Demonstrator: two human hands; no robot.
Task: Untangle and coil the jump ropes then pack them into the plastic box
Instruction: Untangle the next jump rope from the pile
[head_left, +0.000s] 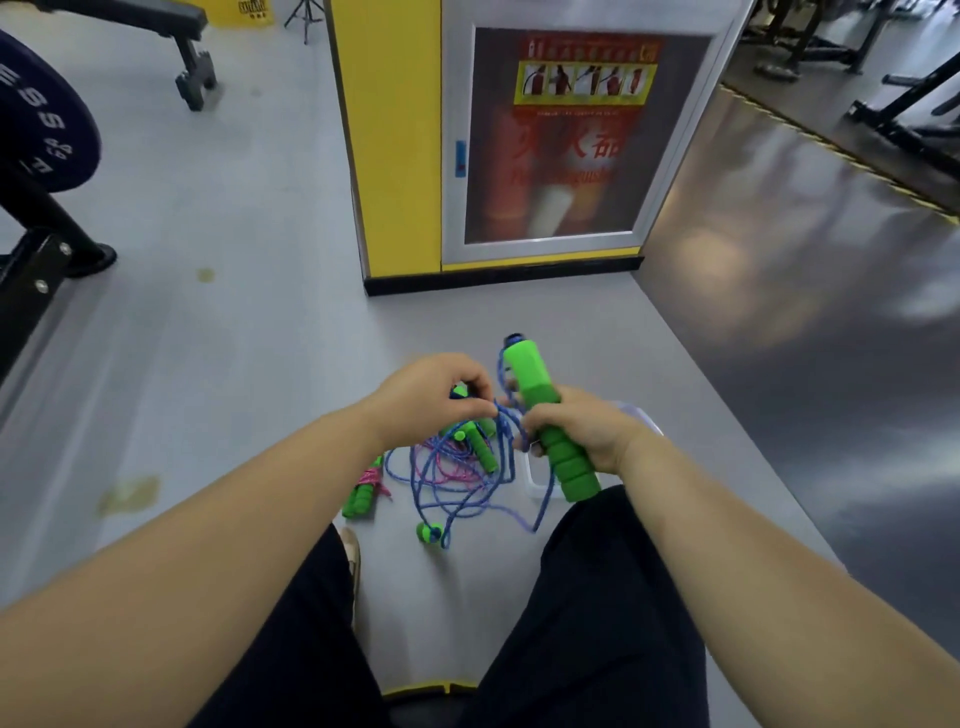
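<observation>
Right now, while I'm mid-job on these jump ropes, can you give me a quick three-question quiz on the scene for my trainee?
1. Multiple choice: what does the right hand grip? A) a water bottle B) a green foam handle C) a towel.
2. True or false: the blue rope and the pink rope are tangled together below the hands.
3. Fill in: the left hand pinches the ____ rope.
Key: 1 B; 2 true; 3 blue.
</observation>
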